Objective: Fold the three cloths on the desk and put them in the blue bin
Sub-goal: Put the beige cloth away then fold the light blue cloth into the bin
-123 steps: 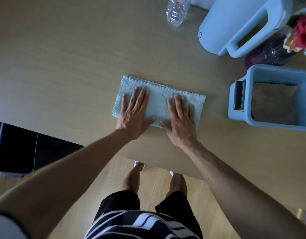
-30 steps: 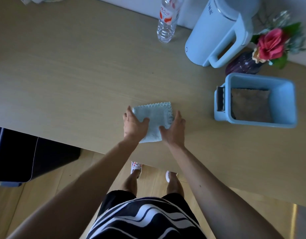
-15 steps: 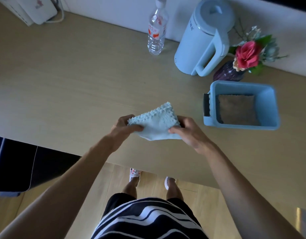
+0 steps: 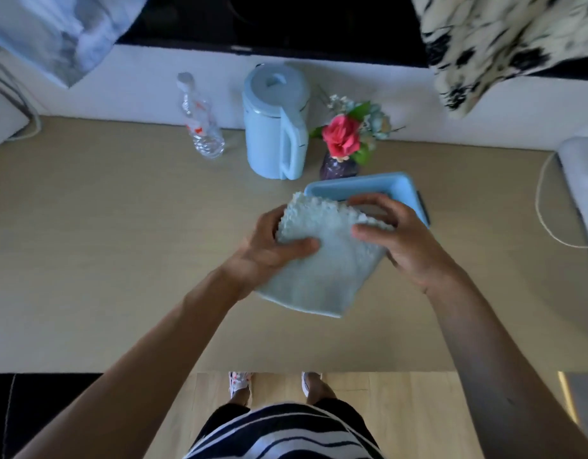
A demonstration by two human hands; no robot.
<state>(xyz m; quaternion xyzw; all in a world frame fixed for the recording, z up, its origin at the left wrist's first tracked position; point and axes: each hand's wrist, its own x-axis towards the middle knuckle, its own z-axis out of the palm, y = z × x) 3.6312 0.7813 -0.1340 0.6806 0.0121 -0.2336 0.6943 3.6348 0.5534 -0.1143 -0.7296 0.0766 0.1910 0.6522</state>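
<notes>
A folded light blue cloth [image 4: 322,260] is held up off the desk, tilted, with its scalloped edge toward the far side. My left hand [image 4: 269,248] grips its left edge, thumb on top. My right hand [image 4: 397,238] grips its right edge. The cloth's far edge hangs over the near rim of the blue bin [image 4: 378,186], which stands just behind my hands. Most of the bin's inside is hidden by the cloth and my right hand.
Behind the bin stand a light blue kettle [image 4: 276,127], a purple vase with a red flower [image 4: 340,150] and a clear plastic bottle [image 4: 201,122]. A white cable [image 4: 544,207] loops on the desk at right. The wooden desk [image 4: 104,243] stretches left.
The cloth went from flat under my palms to folded smaller, then both hands lifted it and carried it right and away, up to the bin. The view tilted up toward the wall.
</notes>
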